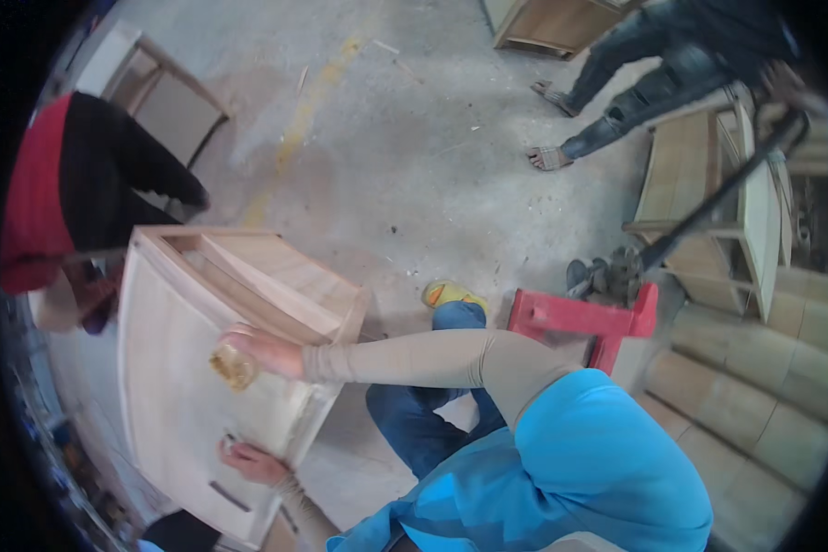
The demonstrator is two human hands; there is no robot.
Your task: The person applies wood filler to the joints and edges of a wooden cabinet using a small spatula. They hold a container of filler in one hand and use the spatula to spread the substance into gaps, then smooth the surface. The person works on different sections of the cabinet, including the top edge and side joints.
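1. Head view: could drop or smear brown jar (235, 368) (jar by its look) onto cabinet (161, 368), given too slack a grip.
2. Right hand (267, 351): fingers curled round jar, over cabinet; contact beneath, cannot tell.
3. Left hand (253, 463): fingertips apparently pinching grey piece (229, 440), over cabinet's near side.

The wooden cabinet (170, 359) is pale cream; the blurred handheld thing (234, 370) seems golden brown. The pallet jack (570, 316) is red, the floor (432, 166) grey with a yellow stripe (294, 138).
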